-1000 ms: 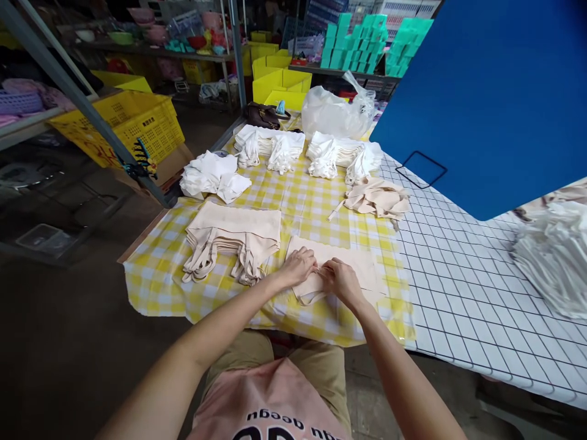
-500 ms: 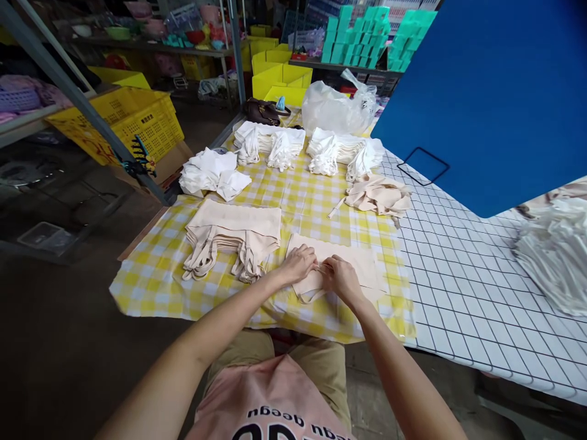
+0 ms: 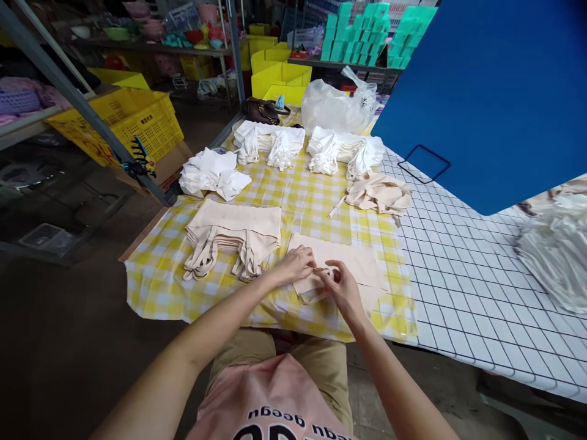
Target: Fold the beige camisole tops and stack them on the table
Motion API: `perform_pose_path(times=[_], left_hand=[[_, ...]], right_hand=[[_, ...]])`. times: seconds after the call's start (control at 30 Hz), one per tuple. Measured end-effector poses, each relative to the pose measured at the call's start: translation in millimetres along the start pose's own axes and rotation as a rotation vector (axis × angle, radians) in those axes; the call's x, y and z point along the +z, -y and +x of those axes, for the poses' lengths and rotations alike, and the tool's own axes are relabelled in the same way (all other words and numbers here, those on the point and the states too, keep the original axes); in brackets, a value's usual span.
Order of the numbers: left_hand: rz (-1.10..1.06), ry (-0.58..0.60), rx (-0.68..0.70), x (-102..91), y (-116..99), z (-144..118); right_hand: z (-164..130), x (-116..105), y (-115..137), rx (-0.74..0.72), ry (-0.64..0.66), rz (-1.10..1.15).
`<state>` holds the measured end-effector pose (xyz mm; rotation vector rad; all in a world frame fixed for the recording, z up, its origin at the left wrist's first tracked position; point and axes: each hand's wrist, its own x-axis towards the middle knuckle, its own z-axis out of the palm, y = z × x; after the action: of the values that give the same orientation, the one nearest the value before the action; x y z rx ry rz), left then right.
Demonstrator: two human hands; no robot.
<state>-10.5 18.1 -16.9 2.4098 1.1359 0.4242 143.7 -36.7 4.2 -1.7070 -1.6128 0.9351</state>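
Note:
A flat beige cloth bag (image 3: 353,264) lies on the yellow checked tablecloth (image 3: 312,201) just in front of me. My left hand (image 3: 296,264) and my right hand (image 3: 340,288) meet over its near left edge, pinching the beige strap (image 3: 312,294) between their fingertips. To the left sits a neat stack of beige bags (image 3: 236,231) with straps hanging toward me. A crumpled heap of beige bags (image 3: 378,194) lies farther back on the right.
White bags sit in piles at the back: one at left (image 3: 211,173), two folded stacks (image 3: 270,142) (image 3: 343,151), plus a plastic sack (image 3: 337,110). A blue panel (image 3: 495,91) hangs over the white grid table (image 3: 463,275). Yellow crates (image 3: 137,122) stand left.
My hands stay on the bag's strap; the right hand's fingers have shifted and lifted slightly while working it. The view moved a little.

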Motion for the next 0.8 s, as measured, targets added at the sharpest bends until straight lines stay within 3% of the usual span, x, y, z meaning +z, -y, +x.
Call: perform_pose_path(times=[0.13, 0.27, 0.43, 0.67, 0.73, 0.8], left_hand=[[-0.178, 0.0, -0.009, -9.5, 2.8, -8.2], [-0.176, -0.042, -0.004, -5.9, 3.2, -12.6], [-0.136, -0.045, 0.0, 0.3, 4.4, -12.8], [-0.112, -0.049, 0.003, 2.5, 2.6, -16.3], [-0.125, -0.03, -0.012, -1.4, 1.3, -16.0], [-0.113, -0.038, -0.077, -9.2, 0.2, -13.4]], right_hand=[[-50.1, -3.6, 11.6, 0.161, 0.02, 0.521], [-93.0, 10.4, 14.9, 0.33, -0.008, 0.797], [-114.8, 26.7, 10.5, 0.451, -0.054, 1.012], [-130.1, 41.8, -0.1, 0.508, 0.03, 0.982], [-128.8, 36.8, -5.3, 0.461, 0.05, 0.866], [-114.5, 18.5, -12.6, 0.327, -0.01, 0.669]])
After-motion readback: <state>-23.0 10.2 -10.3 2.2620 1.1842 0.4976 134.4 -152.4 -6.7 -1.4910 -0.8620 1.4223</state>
